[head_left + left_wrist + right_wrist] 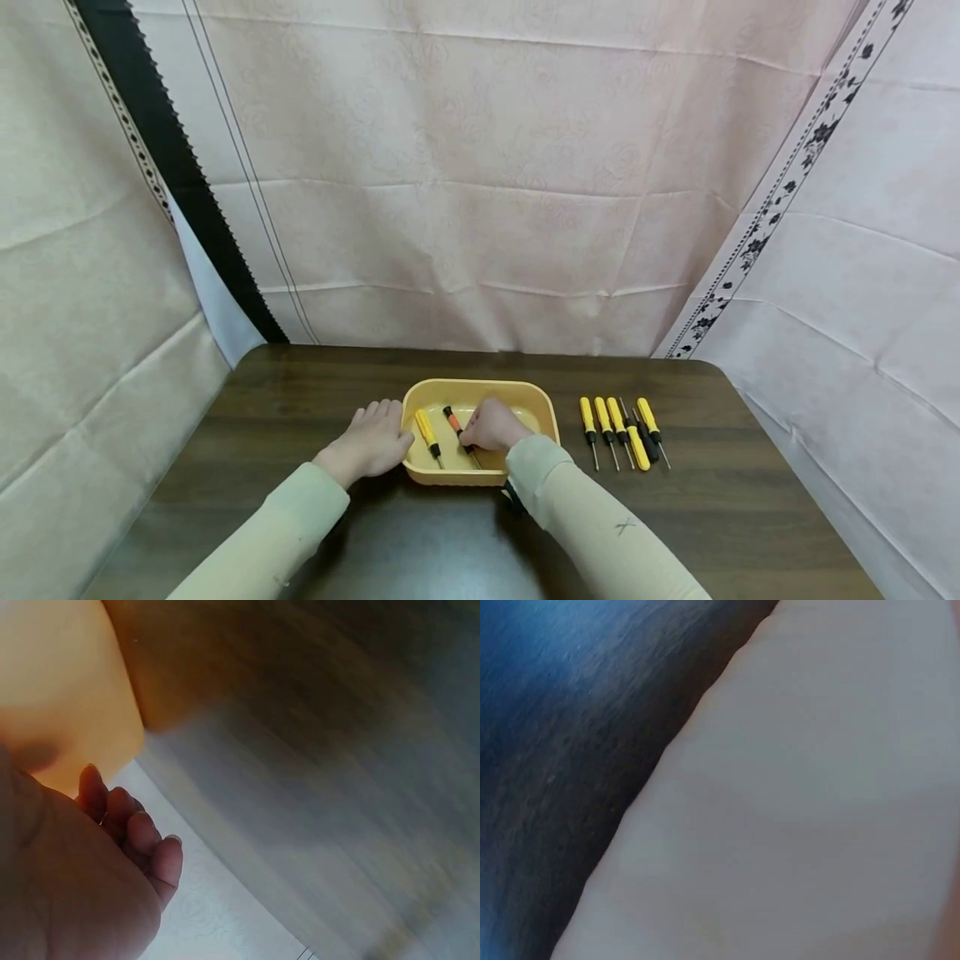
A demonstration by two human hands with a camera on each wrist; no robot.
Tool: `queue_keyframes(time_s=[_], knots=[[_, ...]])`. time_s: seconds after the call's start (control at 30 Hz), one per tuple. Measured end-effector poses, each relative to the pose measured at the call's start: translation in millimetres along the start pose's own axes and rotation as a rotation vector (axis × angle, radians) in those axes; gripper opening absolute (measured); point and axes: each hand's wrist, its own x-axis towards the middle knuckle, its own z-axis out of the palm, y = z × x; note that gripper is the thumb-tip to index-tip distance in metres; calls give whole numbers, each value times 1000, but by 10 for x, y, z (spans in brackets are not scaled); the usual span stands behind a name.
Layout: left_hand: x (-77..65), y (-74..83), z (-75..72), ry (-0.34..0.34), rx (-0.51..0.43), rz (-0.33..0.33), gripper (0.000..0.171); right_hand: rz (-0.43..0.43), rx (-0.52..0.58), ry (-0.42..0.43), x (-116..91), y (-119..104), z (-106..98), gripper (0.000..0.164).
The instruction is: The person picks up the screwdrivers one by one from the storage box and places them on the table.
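A yellow plastic bin (480, 478) stands on the dark wooden table. My left hand (372, 439) rests at its left rim, thumb over the edge and the other fingers extended along the outside. In the left wrist view, those fingers (131, 825) lie loosely bent next to the bin's wall (90, 697). Inside the bin, my right hand (495, 426) pinches an orange-and-black screwdriver (452, 418) by its handle, the shaft slanting toward the near side. Left of it lies a yellow-handled screwdriver (426, 427). Only pale sleeve (795, 795) and dark tabletop fill the right wrist view.
Right of the bin, several yellow-and-black screwdrivers (602, 414) lie in a row, most with handles pointing away. One (640, 450) points the opposite way, beside a black handle (649, 446). Pale patterned cloth (480, 208) hangs behind the table's far edge.
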Motion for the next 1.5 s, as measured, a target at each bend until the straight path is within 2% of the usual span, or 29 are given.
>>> queue_keyframes(time_s=[0.17, 0.33, 0.43, 0.63, 0.73, 0.97, 1.2, 1.5], knots=[[-4, 2, -7, 11, 15, 1, 47, -39, 69, -16, -41, 22, -49, 17], [0, 15, -9, 14, 5, 2, 47, -60, 104, -39, -88, 35, -179, 9], [9, 13, -7, 17, 2, 5, 47, -58, 166, -59, -117, 44, -294, 8], [10, 8, -1, 14, -11, 3, 46, -33, 377, -95, -177, 122, -502, 10], [1, 8, -10, 11, -17, 1, 47, -32, 421, -113, -181, 178, -570, 13], [-16, 14, -62, 4, -26, -6, 46, -55, 431, -132, -211, 254, -715, 17], [-7, 32, -45, -7, -28, -7, 48, -84, 469, -137, -286, 391, -948, 25], [-24, 29, -49, 6, -31, 3, 45, -45, 492, -68, -386, 579, -1181, 27]])
